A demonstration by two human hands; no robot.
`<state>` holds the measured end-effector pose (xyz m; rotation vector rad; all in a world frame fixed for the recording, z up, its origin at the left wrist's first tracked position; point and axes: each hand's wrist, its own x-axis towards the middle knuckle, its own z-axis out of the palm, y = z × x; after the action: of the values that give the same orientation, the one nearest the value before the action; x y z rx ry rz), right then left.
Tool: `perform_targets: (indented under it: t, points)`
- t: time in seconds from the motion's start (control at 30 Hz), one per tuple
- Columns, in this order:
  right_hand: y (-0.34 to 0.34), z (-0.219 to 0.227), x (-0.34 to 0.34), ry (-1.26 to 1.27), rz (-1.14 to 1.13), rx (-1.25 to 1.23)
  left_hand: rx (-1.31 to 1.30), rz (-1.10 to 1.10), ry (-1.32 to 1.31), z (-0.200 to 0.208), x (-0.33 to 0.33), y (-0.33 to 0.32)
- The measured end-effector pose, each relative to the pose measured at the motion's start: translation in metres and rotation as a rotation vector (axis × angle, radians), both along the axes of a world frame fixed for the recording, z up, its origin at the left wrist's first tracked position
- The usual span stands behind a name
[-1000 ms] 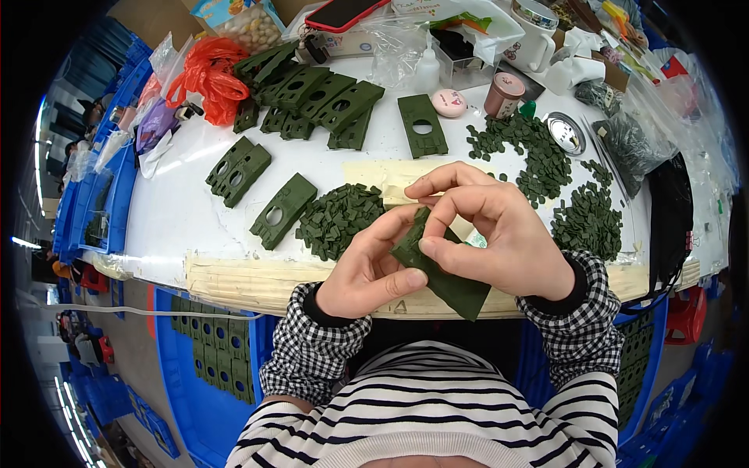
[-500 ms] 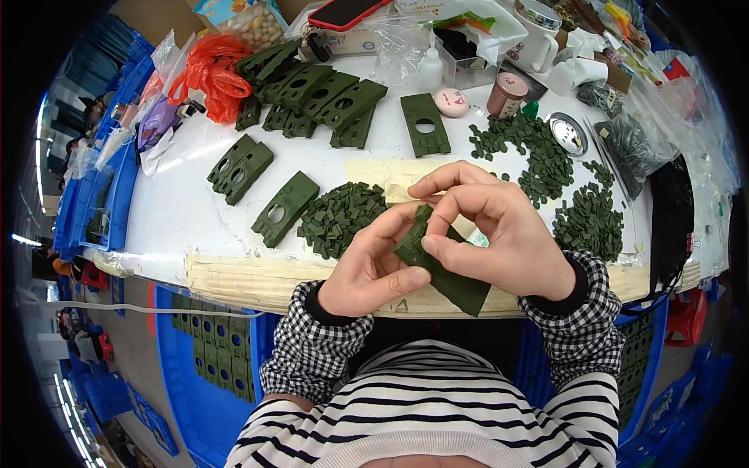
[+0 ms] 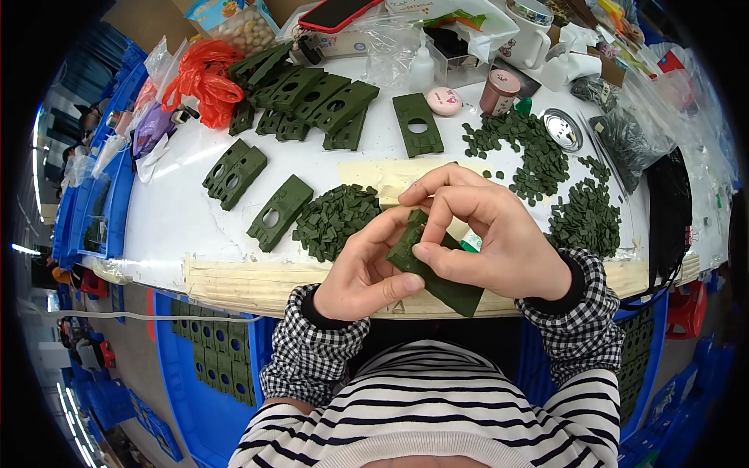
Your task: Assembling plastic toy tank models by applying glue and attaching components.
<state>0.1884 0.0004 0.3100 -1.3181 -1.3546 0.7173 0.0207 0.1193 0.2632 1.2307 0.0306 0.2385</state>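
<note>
Above the front edge of the table, my left hand (image 3: 360, 269) grips a dark green moulded plastic plate (image 3: 452, 290), tilted, its lower end pointing down toward my body. Thumb and fingers of my right hand (image 3: 493, 242) are pinched together against the plate's raised upper end. Whatever sits between those fingertips is too small or hidden to make out. Left of my hands lies a heap of small green plastic pieces (image 3: 337, 222). Beside that heap is a green plate with a round hole (image 3: 281, 212). A small green-and-white object (image 3: 470, 240) shows partly behind my right hand.
More green plates (image 3: 312, 97) are stacked at the back left, with a single plate (image 3: 417, 125) behind my hands. Loose small pieces (image 3: 585, 218) lie on the right near a round metal lid (image 3: 562, 129). Below the table a blue crate (image 3: 183, 390) holds rows of plates.
The view has shifted slightly. My hands keep almost the same grip on the plate, and more of the green-and-white object shows behind my right hand.
</note>
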Motion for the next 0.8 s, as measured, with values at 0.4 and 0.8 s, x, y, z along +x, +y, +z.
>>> perform_targets:
  t: [0.4,0.8]
  points:
    - [-0.007,0.016,0.016,0.148,0.065,0.143,-0.274,-0.118,0.112,0.007,-0.001,0.003]
    - [-0.008,0.019,0.012,-0.004,0.177,0.054,-0.427,-0.024,0.090,0.005,-0.001,-0.003]
